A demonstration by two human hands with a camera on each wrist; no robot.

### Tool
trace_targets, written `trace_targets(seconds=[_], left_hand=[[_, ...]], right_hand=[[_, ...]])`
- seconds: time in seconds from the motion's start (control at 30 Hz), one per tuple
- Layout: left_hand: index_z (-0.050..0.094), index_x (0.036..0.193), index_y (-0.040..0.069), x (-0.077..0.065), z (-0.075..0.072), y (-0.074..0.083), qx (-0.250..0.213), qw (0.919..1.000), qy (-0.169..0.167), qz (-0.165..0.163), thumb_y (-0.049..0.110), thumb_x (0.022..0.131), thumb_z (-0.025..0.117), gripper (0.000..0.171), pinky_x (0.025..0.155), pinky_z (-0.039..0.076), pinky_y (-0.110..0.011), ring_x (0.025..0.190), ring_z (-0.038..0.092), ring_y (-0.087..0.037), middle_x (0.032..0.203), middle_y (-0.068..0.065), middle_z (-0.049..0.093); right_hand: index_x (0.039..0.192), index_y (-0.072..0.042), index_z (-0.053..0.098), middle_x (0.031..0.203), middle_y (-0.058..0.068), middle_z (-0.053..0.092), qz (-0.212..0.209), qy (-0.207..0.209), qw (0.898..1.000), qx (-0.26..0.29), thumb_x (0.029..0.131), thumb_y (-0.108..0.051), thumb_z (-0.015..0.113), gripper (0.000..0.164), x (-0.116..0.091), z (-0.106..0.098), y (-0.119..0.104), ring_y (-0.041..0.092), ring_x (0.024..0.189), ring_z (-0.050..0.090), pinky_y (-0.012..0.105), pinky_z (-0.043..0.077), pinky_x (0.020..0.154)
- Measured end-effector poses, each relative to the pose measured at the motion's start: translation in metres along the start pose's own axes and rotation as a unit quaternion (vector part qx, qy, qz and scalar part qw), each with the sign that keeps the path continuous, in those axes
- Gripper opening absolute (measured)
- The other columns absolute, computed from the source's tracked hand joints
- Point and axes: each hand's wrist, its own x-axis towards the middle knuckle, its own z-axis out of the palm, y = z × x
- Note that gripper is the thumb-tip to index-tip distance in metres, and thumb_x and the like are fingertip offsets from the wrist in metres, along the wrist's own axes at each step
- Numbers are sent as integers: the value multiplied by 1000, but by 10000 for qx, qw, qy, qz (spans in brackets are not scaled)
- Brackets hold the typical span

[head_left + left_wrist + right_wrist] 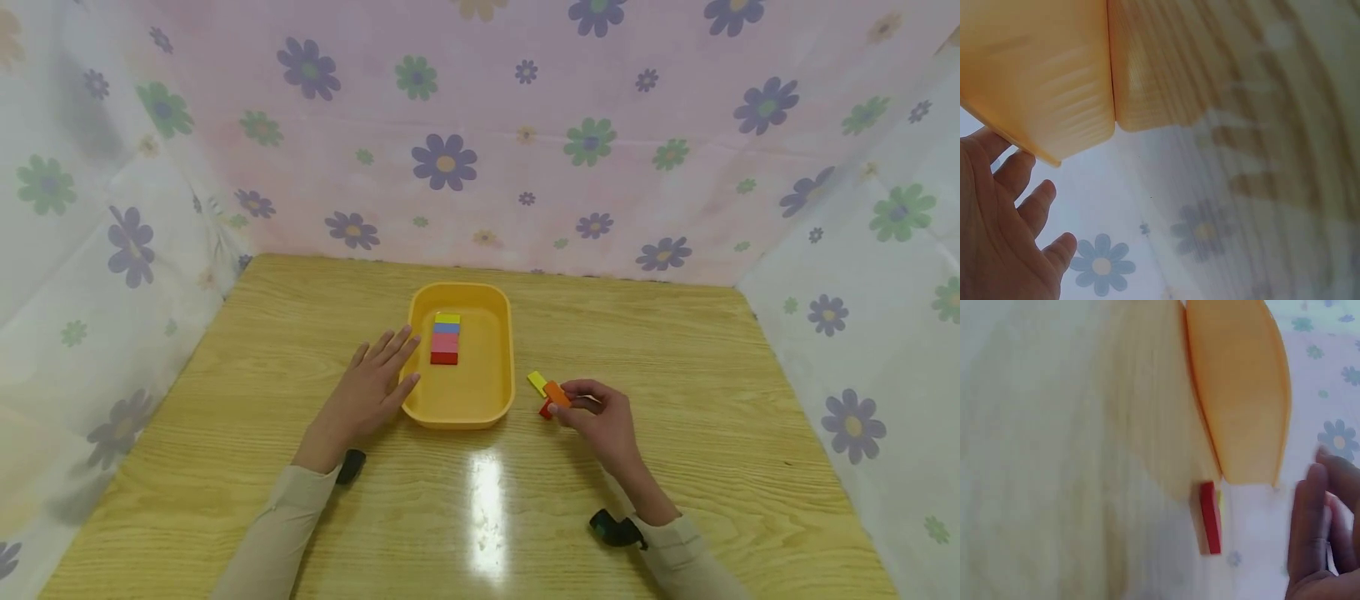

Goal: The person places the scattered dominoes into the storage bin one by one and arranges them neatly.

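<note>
A yellow plastic tray [483,410] sits on the table. My left hand [371,387], fingers spread, rests at its left rim; the left wrist view shows the fingertips [1025,159] right at the rim. Inside the tray, yellow, blue, pink and red blocks [446,340] lie in a row. To the right of the tray, my right hand [603,417] pinches an orange block [556,393] between thumb and fingers. Close by that block are a yellow block [537,382] and a red block [545,409]; the red one [1210,517] stands on the tabletop in the right wrist view.
The wooden table [720,433] has flower-patterned cloth [517,142] behind it and along both sides. Black wrist devices [617,530] sit below both wrists, near the light sleeve cuffs. A bright light reflection lies in front of the tray.
</note>
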Motion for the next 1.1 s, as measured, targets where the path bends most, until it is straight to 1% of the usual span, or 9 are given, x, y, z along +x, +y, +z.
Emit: trace_targets(seconds=[0.17,0.33,0.47,0.57,0.63,0.7,0.9,0.97,1.1], left_hand=[[28,162,14,0,0,0,-33,10000,-3,17,39,108,47,63,123,11,-64,156,18,-35,170,-7,21],[28,162,14,0,0,1,-31,10000,-24,-1,39,108,47,63,123,10,-63,156,18,-35,170,-7,21],[28,162,14,0,0,1,-12,10000,-36,-16,40,108,47,64,123,10,-64,156,17,-35,170,-7,20],[28,162,13,1,0,1,2,10000,-32,-10,39,108,47,63,123,10,-64,156,17,-35,170,-8,20],[28,162,13,1,-1,1,4,10000,-15,4,40,108,47,63,123,11,-64,156,18,-35,169,-8,21],[29,162,13,1,0,0,11,10000,4,24,40,108,47,63,123,11,-65,156,18,-36,169,-8,21],[31,161,12,1,2,-2,48,9999,79,74,40,108,46,62,122,13,-66,156,20,-36,169,-8,22],[31,161,12,1,2,-2,42,9999,91,83,40,108,46,62,122,13,-66,155,20,-36,169,-8,23],[30,162,14,2,2,-2,53,10000,34,48,41,108,47,63,122,12,-65,156,19,-35,169,-7,22]], right_hand=[[108,10,68,103,7,69,-260,294,9958,829,80,8,81,30,-5,13,3,13,81,73,29,62,67],[101,9,68,98,4,71,-465,443,9894,1302,79,13,79,26,-9,27,5,12,77,73,25,60,61],[105,15,66,94,-1,72,-524,425,9876,1418,82,12,77,26,-11,37,4,9,75,70,21,57,61],[104,9,69,93,-2,73,-467,281,9862,1563,84,11,76,22,-11,45,-1,9,76,70,21,57,63],[103,2,73,95,-3,74,-407,138,9846,1695,85,11,75,21,-10,51,-5,9,78,71,21,58,65],[105,1,73,96,-2,74,-386,-29,9829,1802,85,11,74,22,-8,57,-12,10,79,72,22,58,66],[115,16,64,95,-2,77,-368,-279,9824,1812,88,9,72,29,5,77,-36,11,82,73,22,59,67],[116,14,64,96,-3,77,-347,-284,9823,1817,88,8,73,30,11,83,-42,11,83,73,22,59,68],[113,4,68,95,-3,77,-235,-188,9838,1766,88,3,75,26,23,92,-53,11,84,73,22,58,66]])
